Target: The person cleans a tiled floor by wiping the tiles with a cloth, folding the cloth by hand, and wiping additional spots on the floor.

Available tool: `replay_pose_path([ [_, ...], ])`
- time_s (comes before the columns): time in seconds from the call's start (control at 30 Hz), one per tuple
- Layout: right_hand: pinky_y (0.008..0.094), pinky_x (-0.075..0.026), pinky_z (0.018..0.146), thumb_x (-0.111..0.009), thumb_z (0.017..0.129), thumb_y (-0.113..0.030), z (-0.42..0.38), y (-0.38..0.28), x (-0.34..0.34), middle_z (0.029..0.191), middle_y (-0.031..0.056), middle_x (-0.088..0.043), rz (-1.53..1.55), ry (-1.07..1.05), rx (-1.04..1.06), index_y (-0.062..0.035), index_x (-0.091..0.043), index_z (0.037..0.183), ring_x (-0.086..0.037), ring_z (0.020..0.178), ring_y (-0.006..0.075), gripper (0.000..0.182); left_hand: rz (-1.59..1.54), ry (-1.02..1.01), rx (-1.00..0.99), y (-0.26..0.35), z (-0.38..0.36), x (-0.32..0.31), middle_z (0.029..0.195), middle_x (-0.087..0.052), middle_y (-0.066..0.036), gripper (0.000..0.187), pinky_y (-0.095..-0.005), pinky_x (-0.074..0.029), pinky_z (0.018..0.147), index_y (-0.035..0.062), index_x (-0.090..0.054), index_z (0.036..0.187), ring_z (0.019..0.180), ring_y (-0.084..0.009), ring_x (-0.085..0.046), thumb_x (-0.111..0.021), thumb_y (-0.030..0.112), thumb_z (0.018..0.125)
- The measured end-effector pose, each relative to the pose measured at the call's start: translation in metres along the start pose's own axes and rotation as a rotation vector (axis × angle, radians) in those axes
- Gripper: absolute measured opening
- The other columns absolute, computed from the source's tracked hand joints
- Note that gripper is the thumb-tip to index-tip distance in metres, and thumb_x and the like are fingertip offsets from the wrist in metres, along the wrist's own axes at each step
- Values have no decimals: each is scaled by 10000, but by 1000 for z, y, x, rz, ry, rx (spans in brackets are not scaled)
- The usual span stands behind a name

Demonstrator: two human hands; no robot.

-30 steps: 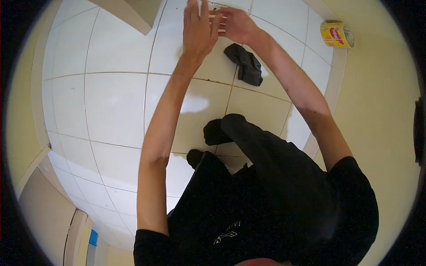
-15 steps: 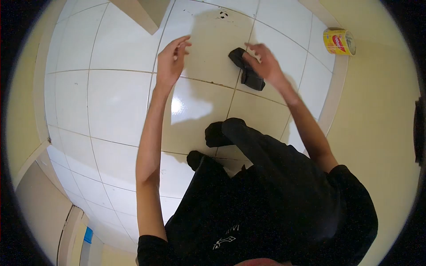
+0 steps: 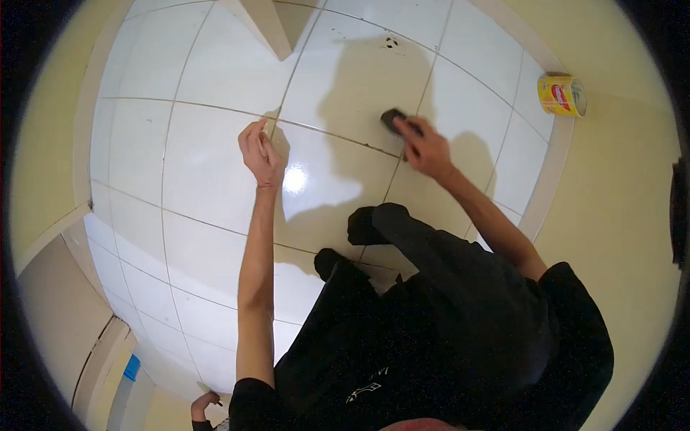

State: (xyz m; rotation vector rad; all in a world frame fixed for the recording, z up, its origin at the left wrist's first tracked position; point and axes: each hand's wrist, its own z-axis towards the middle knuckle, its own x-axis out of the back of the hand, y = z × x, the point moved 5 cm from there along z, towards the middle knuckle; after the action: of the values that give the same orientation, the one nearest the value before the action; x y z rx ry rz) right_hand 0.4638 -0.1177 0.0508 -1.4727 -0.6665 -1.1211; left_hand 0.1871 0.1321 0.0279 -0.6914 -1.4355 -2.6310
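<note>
The right hand's (image 3: 429, 149) fingers bend over the small black cloth bundle (image 3: 392, 120); blur hides whether they grip it. Pinching every layer together should suit such limp fabric. The left hand (image 3: 260, 154), loosely half-curled with nothing seen in it, is well apart over the glossy white square floor tiles (image 3: 208, 158). Farther out, a yellow cylindrical tub with a red label (image 3: 560, 95) sits by the wall (image 3: 618, 158).

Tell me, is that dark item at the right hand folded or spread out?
Cannot tell: the dark item looks blurred, and the right hand covers much of it.
</note>
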Motion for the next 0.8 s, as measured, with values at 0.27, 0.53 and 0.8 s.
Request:
replay_pose_path([
  [0.27, 529, -433, 1139, -683, 816, -187, 27, -136, -110, 1376, 98, -581, 76, -183, 928, -82, -576, 1401, -539, 1314, 338, 604, 265, -104, -56, -20, 4, 12, 1292, -590, -150, 381, -427, -453, 1021, 12, -631, 1313, 1210, -332, -531, -549, -60, 948],
  [0.53, 477, -390, 1199, -571, 820, 38, 158, -108, -96, 1425, 208, -584, 240, -82, 623, 58, -636, 1287, -475, 1400, 414, 472, 276, -188, -1, -17, 12, 6, 1388, -546, -192, 360, -470, -365, 1135, -5, -575, 1372, 1311, -367, -479, -483, 29, 1025],
  [0.8, 486, -322, 1266, -585, 842, 22, 185, 2, -45, 1527, 149, -522, 230, 224, 176, -40, -555, 1437, -394, 1489, 380, 599, 307, -305, -20, -19, 15, -4, 1416, -576, -177, 365, -465, -399, 1131, 38, -605, 1375, 1318, -359, -517, -485, 45, 1031],
])
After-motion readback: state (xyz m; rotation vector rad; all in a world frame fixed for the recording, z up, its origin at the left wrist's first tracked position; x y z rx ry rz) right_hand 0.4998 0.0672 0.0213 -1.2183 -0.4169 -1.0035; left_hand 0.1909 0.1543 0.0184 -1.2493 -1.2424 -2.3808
